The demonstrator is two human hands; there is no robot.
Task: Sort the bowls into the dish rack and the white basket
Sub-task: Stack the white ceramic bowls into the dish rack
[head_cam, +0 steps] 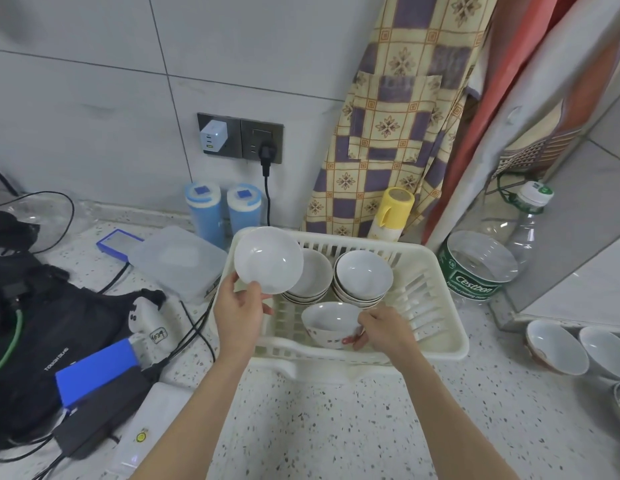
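Table [336,427]: speckled, carries everything.
Basket [440,341]: white, holds two stacks of bowls [362,278] at its back.
Bottle [488,258]: clear, right of the basket.
Loose bowls [558,348]: further right, well apart from the basket.
Left hand [239,313]: grip holds a white bowl [268,259] tilted over the basket's left edge.
Right hand [384,329]: grip pinches the patterned bowl [331,325] inside the basket's front.

Pale grey wall tiles [94,81] are running behind a speckled terrazzo countertop [319,427]; a dark double socket plate [240,137] is sitting low on the wall, and a checked apron [398,116] is hanging beside it.
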